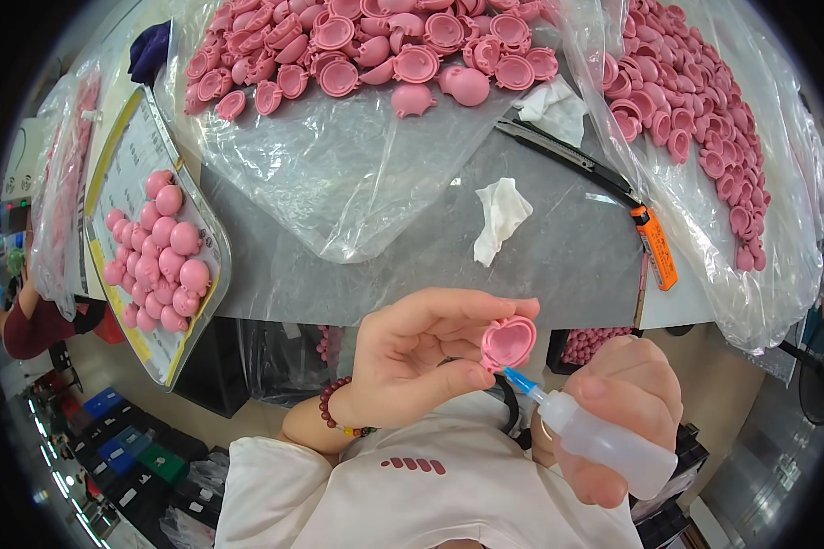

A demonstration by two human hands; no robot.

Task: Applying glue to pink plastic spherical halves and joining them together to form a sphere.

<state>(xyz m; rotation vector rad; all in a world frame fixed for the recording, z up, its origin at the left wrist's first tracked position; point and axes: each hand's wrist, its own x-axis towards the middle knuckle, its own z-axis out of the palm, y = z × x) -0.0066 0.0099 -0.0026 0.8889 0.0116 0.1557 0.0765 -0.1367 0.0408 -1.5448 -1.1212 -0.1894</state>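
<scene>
Between the thumb and fingers of my left hand (pixel 412 357) is a pink plastic half-shell (pixel 509 341), its hollow side turned up toward me. My right hand (pixel 618 403) grips a translucent white squeeze bottle (pixel 613 446) with a blue nozzle tip (pixel 519 380). That tip meets the lower rim of the half-shell, or lies very near it. Both hands are in front of the table's near edge, above my lap. What the bottle holds cannot be made out.
Loose pink half-shells (pixel 339 78) pile up on clear plastic at the far side, with another heap (pixel 696 101) at right. Joined pink balls (pixel 165 261) sit on a yellow-edged sheet at left. A utility knife (pixel 655 247) and crumpled white tissue (pixel 501 220) lie on the grey table (pixel 412 293).
</scene>
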